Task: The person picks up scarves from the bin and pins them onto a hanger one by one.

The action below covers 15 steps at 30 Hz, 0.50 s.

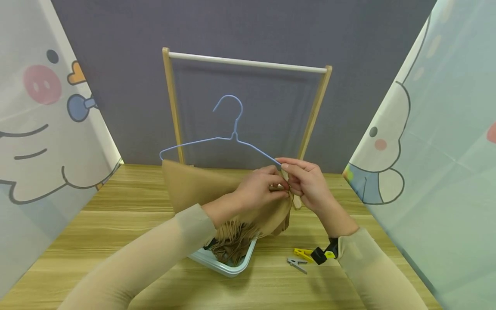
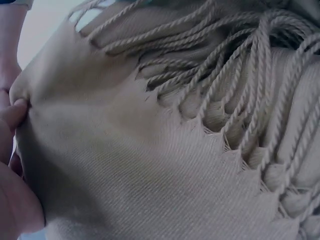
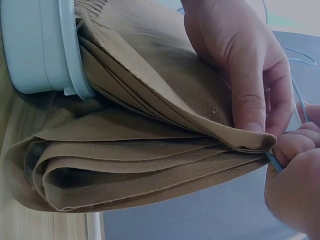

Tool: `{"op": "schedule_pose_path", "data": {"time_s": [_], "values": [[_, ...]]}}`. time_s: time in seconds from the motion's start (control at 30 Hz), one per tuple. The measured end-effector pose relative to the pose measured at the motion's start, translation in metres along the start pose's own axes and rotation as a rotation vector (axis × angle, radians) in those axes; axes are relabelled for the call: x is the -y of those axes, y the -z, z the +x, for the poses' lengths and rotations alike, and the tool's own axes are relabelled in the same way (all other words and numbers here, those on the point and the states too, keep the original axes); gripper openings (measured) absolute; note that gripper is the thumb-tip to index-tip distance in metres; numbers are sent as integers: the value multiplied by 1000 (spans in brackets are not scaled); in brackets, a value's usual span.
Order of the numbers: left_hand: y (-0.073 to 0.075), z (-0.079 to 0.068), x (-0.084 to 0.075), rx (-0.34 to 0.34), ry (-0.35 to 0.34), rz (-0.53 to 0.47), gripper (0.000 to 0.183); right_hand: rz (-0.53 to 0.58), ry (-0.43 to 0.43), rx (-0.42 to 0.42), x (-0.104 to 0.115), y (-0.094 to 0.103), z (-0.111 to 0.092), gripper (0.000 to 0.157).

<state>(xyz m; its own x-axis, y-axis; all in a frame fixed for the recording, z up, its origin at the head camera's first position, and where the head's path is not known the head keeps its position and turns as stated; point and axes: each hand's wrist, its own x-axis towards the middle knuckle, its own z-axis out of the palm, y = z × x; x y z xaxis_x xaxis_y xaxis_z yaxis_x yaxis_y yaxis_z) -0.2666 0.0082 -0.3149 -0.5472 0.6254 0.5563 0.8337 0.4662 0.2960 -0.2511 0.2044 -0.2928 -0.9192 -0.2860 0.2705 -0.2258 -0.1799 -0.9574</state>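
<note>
One blue wire hanger (image 1: pixel 234 137) is held up above the tabletop (image 1: pixel 131 206), its hook pointing upward and curling over so that the open tip faces left in the head view. The hanger's long axis runs from left to right across the view, with the shoulder on the right sloping down to the right grip (image 1: pixel 308 183). That grip is closed round the wire near this end, thumb and fingers bent together.

The left grip (image 1: pixel 259 189) pinches the edge of a tan fringed cloth (image 1: pixel 205 185) between thumb and fingers, just beside the right grip. The cloth hangs from the hanger's left end across to the two grips and covers the lower bar. Its upper edge lies nearly along the hanger, dipping to the right. The fringe points down into a pale blue basin (image 1: pixel 228 270) on the tabletop, nearer the person. In the right wrist view the cloth lies in stacked folds that narrow toward the fingers.

Right of the basin, near each other, lie a yellow clip (image 1: pixel 303 254) and a grey clip (image 1: pixel 296 264), both with their long axes slanting down to the right. Behind the hanger stands a rack with wooden posts (image 1: pixel 171 94) and a white rail (image 1: pixel 248 63) running from left to right; the hanger's hook is apart from the rail.
</note>
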Motion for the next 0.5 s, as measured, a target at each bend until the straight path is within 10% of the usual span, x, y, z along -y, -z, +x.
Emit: {"op": "schedule_pose_path", "data": {"time_s": [0.33, 0.5], "values": [[10, -12, 12, -64, -59, -20, 15, -29, 14, -2, -2, 5, -1, 36], [19, -28, 20, -45, 35, -187, 22, -48, 3, 11, -4, 6, -2, 35]]}}
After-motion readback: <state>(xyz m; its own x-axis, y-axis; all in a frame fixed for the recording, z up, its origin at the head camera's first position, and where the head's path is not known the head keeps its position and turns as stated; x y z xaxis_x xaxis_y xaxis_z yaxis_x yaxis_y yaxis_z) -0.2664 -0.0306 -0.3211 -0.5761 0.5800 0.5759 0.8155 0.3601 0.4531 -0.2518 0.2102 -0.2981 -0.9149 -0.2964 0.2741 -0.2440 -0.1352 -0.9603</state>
